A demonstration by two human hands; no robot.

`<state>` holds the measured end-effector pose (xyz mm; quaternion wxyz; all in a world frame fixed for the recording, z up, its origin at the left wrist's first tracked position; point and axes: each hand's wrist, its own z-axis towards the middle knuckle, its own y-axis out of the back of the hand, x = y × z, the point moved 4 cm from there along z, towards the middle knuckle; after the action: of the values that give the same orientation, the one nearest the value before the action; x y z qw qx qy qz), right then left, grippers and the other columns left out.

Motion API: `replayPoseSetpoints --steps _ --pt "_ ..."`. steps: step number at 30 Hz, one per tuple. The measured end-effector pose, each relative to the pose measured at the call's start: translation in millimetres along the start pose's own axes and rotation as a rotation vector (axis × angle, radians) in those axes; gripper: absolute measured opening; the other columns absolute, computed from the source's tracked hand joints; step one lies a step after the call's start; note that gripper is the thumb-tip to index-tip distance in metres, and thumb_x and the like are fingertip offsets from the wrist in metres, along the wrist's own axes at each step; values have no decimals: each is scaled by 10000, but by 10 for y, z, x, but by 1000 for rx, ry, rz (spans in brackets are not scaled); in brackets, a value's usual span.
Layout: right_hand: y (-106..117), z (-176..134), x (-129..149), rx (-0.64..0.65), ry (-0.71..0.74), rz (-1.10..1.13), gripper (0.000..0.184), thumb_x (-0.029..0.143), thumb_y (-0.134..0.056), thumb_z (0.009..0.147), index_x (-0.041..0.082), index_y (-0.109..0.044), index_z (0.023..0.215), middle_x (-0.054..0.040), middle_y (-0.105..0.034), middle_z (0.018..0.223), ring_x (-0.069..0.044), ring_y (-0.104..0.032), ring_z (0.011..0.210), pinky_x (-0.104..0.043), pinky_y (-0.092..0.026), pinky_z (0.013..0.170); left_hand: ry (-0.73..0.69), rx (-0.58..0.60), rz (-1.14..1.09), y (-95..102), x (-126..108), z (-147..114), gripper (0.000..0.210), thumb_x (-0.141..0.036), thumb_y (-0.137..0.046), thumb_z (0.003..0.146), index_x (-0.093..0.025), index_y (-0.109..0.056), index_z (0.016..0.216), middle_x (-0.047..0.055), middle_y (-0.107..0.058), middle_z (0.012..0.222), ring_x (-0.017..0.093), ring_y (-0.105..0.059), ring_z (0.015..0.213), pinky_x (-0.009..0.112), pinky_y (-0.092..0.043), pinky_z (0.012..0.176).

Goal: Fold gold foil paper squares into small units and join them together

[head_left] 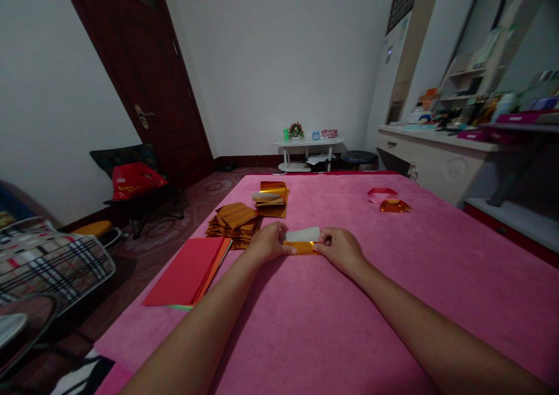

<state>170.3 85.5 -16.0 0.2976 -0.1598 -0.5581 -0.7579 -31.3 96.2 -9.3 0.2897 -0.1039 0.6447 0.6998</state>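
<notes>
On the pink-covered desk [371, 313], a stack of coloured papers [186, 270], with a red sheet on its top, lies at the left, near the left arm [220, 307]. Beyond it is a pile of folded gold pieces [233, 219], and the left hand [268, 242] is just beside the right edge of this pile. Farther back lie some gold sheets [273, 188], on which a pale round object [265, 197] rests. Well apart from the hands, at the far right, a pinkish-red band [381, 192] is just beside a shiny gold shape [395, 206].

The gold paper [301, 248], with a whitish area along its far side, is between the two hands. The left hand pinches its left end, thumb and fingers nearly closed; the right hand [343, 248] pinches its right end likewise.

On a chair [109, 157] there is a red bag [136, 179]; its content I cannot see.
</notes>
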Motion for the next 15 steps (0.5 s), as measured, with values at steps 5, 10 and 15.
replayPoseSetpoints --steps 5,10,15 --pt "3 -17 -7 21 -37 61 95 290 -672 622 215 -615 619 31 -614 581 -117 -537 529 -222 -312 475 -62 35 -84 -40 18 13 491 -383 -746 567 -178 -623 996 25 -638 868 155 -567 744 225 -402 617" --pt "-7 -11 -59 -3 4 222 115 307 -661 626 202 -613 620 25 -613 578 -120 -545 537 -216 -346 482 -72 30 -130 -31 19 14 478 -372 -749 554 -162 -638 969 20 -623 840 148 -546 734 223 -389 612" --pt "-49 19 -117 -5 -18 430 143 308 -657 617 183 -595 587 11 -609 560 -126 -539 514 -220 -369 469 -63 42 -154 -19 -5 0 471 -376 -758 541 -161 -645 946 15 -621 815 151 -549 731 227 -393 619"
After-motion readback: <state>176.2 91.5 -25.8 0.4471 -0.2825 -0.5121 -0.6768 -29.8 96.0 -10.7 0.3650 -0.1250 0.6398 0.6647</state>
